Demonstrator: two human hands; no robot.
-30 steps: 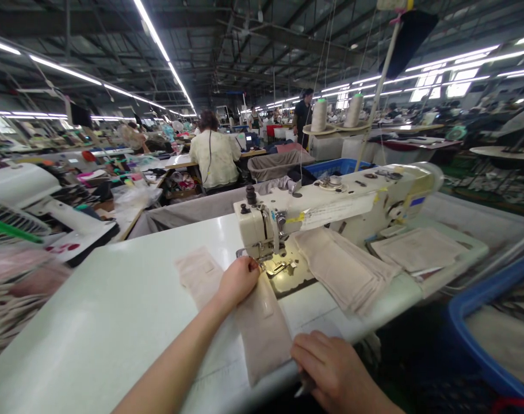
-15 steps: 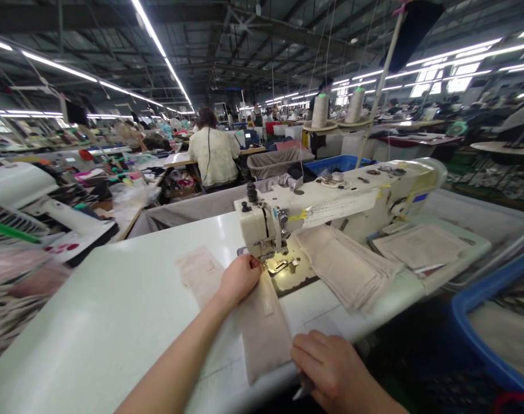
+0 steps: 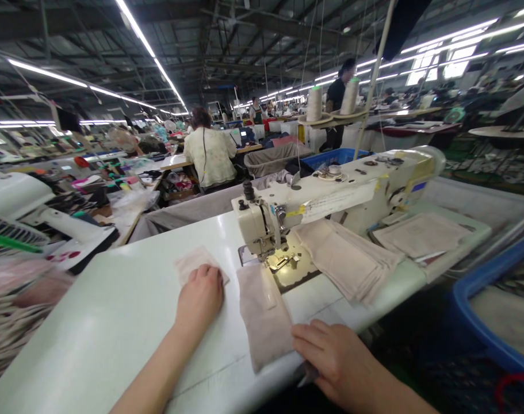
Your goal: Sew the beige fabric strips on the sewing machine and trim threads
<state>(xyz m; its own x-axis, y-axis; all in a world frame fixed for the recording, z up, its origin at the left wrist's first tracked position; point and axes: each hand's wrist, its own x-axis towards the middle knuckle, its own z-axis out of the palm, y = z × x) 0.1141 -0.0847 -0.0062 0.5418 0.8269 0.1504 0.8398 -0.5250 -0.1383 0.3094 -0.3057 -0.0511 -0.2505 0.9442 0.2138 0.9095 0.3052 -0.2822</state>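
Note:
A white sewing machine [image 3: 331,198] stands on a white table [image 3: 115,322]. A long beige fabric piece [image 3: 264,313] lies in front of its presser foot [image 3: 279,263]. My left hand [image 3: 200,299] rests flat on a smaller beige fabric piece [image 3: 188,261] to the left of the long one. My right hand [image 3: 331,356] sits at the table's near edge, touching the long piece's lower right corner, with a small pale object partly hidden under it.
A stack of beige pieces [image 3: 348,259] lies right of the needle, another [image 3: 417,233] further right. A blue bin [image 3: 481,322] stands at the right. Thread cones [image 3: 314,103] rise behind the machine. A seated person [image 3: 210,155] works ahead; another machine [image 3: 29,207] sits at the left.
My left hand left the fabric edge by the presser foot and moved left and back onto the smaller beige piece. The right hand stayed at the table edge.

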